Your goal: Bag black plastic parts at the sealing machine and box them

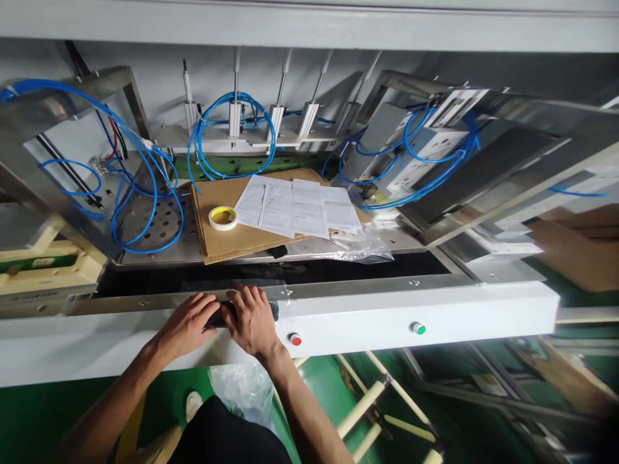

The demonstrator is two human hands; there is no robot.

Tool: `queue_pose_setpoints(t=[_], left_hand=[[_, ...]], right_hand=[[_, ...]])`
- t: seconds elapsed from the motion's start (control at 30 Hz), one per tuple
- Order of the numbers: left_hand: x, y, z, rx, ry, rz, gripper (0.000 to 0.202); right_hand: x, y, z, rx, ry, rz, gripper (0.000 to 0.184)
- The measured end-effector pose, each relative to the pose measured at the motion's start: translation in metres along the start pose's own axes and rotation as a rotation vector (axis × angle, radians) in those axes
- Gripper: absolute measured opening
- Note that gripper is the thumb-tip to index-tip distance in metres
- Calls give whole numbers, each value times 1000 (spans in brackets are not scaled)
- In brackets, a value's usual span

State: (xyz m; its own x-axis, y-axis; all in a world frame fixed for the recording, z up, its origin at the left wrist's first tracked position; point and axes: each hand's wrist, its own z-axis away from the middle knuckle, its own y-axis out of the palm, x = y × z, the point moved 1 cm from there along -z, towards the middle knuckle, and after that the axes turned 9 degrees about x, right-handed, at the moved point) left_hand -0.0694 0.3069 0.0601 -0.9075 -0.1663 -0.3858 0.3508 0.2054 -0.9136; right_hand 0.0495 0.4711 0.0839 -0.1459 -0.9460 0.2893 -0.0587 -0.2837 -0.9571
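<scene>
A dark, elongated object [217, 318] lies across the metal front ledge of the machine, mostly covered by my hands, so its kind cannot be made out. My left hand [190, 320] curls its fingers over the left end. Over the right part, my right hand [251, 320] is closed, and a dark end pokes out past it. Just beyond my fingertips, clear plastic film [271, 283] spreads over the ledge and the dark slot [338, 269].
Behind the slot, cardboard sheets [213, 246] carry printed papers [294, 209] and a tape roll [222, 218]. Blue air hoses [155, 193] loop around metal cylinders. A red button [295, 339] and green button [419, 328] sit on the white front panel. A plastic bag [246, 390] hangs below.
</scene>
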Motion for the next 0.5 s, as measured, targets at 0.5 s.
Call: queue_pose_setpoints(t=[0.5], left_hand=[[9,-24,-15,8,6,-30,19]], right_hand=[[-3,-17,-7,155,-11,49,19]])
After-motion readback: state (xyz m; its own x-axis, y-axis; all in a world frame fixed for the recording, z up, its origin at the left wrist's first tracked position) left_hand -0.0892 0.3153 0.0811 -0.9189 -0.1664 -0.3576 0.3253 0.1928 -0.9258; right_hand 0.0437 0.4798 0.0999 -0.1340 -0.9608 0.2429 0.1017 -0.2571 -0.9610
